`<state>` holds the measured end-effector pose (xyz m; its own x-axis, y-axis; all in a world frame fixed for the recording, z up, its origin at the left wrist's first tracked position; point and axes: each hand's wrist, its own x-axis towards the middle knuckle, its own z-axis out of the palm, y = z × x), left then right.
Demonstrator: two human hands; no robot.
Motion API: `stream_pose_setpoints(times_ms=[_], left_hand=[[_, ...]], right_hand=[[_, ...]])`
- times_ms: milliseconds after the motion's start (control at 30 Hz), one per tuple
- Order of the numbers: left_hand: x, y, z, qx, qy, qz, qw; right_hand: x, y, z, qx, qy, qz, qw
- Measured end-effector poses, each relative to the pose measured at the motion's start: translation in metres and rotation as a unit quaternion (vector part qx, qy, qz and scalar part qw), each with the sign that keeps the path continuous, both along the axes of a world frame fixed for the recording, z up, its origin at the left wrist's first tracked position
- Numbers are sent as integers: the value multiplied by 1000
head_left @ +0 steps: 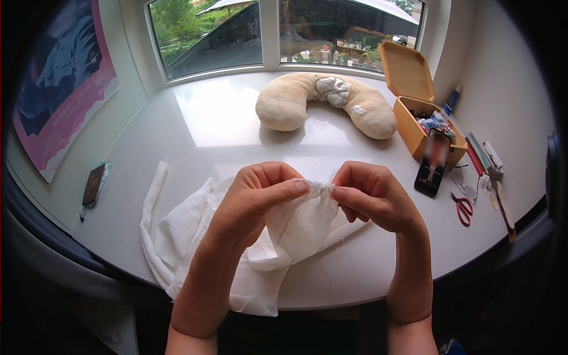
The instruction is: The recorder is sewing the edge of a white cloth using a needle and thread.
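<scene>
Fingers of both hands are closed in a pinch: the left hand (258, 188) and the right hand (376, 196) grip a gathered edge of white cloth (300, 222), lifted above the near middle of the table (121, 219). More of the cloth lies spread on the tabletop, left of and below the hands, partly hidden by the left forearm.

At the far right, a wooden box (409, 127) stands with its lid (407, 71) raised, holding small colourful packets (436, 122) too jumbled to tell apart. A dark phone (427, 179) leans before it, blocking part of its near side. Beyond the hands, a curved cream pillow (284, 106) shows crumpled white material (332, 90) midway along it. Red-handled snips (464, 210) lie near the phone, right of the right hand; a small brown item (93, 184) lies well apart at left.
</scene>
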<state>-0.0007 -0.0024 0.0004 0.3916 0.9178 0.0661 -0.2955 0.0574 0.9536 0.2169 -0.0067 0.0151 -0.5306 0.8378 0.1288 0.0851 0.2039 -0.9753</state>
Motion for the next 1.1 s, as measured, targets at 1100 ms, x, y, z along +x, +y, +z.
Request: stream_pose_setpoints(times_ms=[1100], left_hand=[[2,-2,0,43,13,39,998]], right_hand=[[-2,-1,0,-6,7,-6,1000]])
